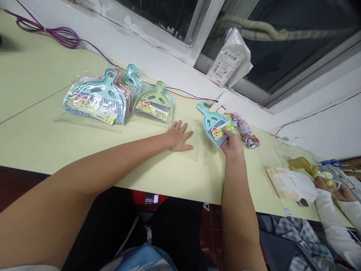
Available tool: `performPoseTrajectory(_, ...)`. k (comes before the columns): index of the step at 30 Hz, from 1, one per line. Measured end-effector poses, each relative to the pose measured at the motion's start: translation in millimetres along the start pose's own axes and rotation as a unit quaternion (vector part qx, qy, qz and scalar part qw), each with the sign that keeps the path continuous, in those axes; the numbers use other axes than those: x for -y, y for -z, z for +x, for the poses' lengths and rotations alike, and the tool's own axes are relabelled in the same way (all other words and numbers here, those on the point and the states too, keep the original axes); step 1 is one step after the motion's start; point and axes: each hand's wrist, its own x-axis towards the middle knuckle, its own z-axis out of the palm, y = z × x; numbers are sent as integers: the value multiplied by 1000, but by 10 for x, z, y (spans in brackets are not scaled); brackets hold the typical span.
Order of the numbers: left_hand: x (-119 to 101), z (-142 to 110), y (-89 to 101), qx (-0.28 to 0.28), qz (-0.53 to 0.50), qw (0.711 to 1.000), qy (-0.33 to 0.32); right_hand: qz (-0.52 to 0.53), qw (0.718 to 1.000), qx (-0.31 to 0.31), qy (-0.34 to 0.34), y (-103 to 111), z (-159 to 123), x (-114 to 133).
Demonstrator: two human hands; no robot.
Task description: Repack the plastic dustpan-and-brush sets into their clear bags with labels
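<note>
My left hand point(180, 138) lies flat with fingers spread, pressing on a clear plastic bag point(196, 148) on the table. In my right hand point(233, 145) is a light blue dustpan point(207, 120) with a brush and a printed label card point(218, 131) on its front; my thumb rests on the card. Up and left of my left hand, a green dustpan set point(159, 98) stands in clear wrapping. Left of that sits a stack of wrapped dustpan sets, with a blue dustpan point(105, 84) in front and pink and green ones behind.
A folded umbrella point(245, 130) lies beyond my right hand. A white package point(229, 60) leans on the window sill. Red and blue cables point(67, 37) run along the wall. At right, a co-worker's hands point(324, 184) handle something near a paper bag point(282, 184).
</note>
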Motion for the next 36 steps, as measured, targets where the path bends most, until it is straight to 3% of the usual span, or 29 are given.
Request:
performPoseTrajectory(5, -13, 241, 25, -6, -10, 1000, 21, 7, 1000, -2, -5, 18, 22, -8)
performPoseTrajectory(13, 46, 675, 56, -75, 13, 997, 18, 21, 999, -31, 6, 32, 61, 4)
performPoseTrajectory(16, -72, 599, 57, -142, 20, 989, -28, 33, 999, -43, 2, 6, 53, 16)
performPoseTrajectory(17, -123, 545, 40, -140, 15, 989, -39, 39, 998, -47, -2, -5, 46, 21)
performPoseTrajectory(20, -215, 392, -50, -33, 9, 998, -52, 51, 997, -55, -11, -47, 15, 30)
performPoseTrajectory(23, -146, 337, -95, -10, 12, 998, -58, 52, 997, -49, -10, -93, -28, 21)
performPoseTrajectory(26, 14, 318, 17, -64, 16, 994, -83, 49, 998, -31, -15, -122, -61, 8)
performPoseTrajectory(28, 116, 245, 169, -112, 8, 985, -133, 42, 999, -16, -19, -136, -77, 7)
performPoseTrajectory(30, 199, 99, 333, -149, -47, 974, -167, 32, 999, 9, -21, -166, -110, 10)
performPoseTrajectory(31, 233, 5, 402, -176, -109, 968, -139, 27, 999, 25, -22, -194, -140, 8)
performPoseTrajectory(33, 287, -196, 489, -188, -306, 932, -48, 21, 998, 59, -24, -291, -242, -14)
performPoseTrajectory(36, 326, -444, 461, -96, -611, 785, 19, 13, 994, 105, -35, -534, -498, -113)
